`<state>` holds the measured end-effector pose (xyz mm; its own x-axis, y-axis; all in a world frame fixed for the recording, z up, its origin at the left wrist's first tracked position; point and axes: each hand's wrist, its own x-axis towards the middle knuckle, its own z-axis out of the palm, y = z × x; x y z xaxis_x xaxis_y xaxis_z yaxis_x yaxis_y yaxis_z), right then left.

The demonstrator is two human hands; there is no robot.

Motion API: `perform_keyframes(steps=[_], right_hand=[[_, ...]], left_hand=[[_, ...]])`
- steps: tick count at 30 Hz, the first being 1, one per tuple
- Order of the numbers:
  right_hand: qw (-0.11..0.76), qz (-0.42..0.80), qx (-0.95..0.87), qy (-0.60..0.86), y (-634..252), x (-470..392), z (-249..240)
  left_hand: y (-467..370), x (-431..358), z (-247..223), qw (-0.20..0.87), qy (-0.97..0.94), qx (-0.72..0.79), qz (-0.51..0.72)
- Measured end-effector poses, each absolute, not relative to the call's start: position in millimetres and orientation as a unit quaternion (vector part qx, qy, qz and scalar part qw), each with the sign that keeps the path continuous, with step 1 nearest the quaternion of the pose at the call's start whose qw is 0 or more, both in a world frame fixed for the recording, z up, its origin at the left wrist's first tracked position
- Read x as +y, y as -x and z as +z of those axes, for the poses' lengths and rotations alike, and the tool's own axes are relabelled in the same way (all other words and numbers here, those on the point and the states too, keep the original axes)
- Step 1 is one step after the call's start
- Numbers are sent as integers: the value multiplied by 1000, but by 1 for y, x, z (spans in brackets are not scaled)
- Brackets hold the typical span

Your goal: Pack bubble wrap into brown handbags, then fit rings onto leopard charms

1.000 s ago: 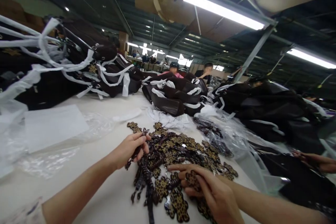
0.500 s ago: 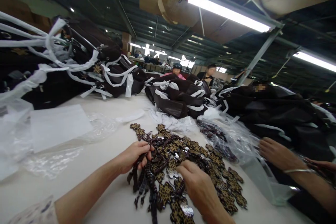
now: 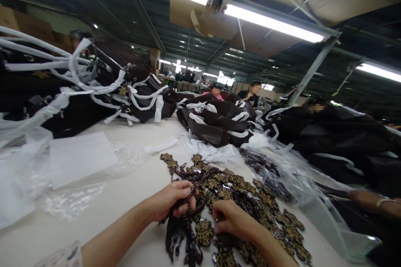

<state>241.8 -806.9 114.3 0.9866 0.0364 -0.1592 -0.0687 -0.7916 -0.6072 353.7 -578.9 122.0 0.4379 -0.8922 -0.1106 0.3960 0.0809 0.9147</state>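
My left hand [image 3: 178, 199] is closed around dark braided cords [image 3: 188, 227], whose tasselled ends hang below the fingers. Close to its right, my right hand [image 3: 230, 219] has its fingers curled in a pinch; what they hold is hidden. A leopard-print flower charm [image 3: 204, 232] shows between the two hands. Beneath and beyond them spreads a heap of similar leopard-print charms [image 3: 239, 183] with dark cords, some faces shining silvery.
White table [image 3: 131, 200] under everything. Clear plastic bags and a white sheet [image 3: 81, 156] lie left. Dark bags with white-wrapped handles [image 3: 206, 127] are piled behind. A clear bin [image 3: 344, 233] stands right, near another person's arm [image 3: 369, 200]. More people are behind the piles.
The view has shifted slightly, so the scene sits lower and further right. My hands stay over the heap, the right one curled tighter. The other person's hand at right has moved away rightward.
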Motion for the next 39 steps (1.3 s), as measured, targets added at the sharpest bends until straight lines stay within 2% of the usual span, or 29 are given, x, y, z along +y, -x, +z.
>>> perform_keyframes(steps=[3, 6, 11, 17, 24, 33, 39], right_hand=[[440, 95, 49, 892, -239, -814, 118], [556, 19, 90, 826, -228, -815, 131], [661, -66, 134, 736, -215, -802, 152], [694, -106, 159, 694, -209, -786, 158], [695, -164, 158, 682, -202, -772, 158], [745, -152, 136, 635, -191, -748, 148], [765, -174, 112, 611, -193, -735, 131]], left_hand=[[-350, -582, 122, 696, -495, -240, -461], [-343, -587, 124, 700, -495, -224, -464], [-326, -594, 136, 701, -479, -211, -484], [-305, -597, 146, 680, -488, -235, -495], [-295, -597, 148, 659, -517, -284, -466], [-286, -604, 146, 706, -553, -259, -358], [-281, -605, 148, 744, -527, -210, -352]])
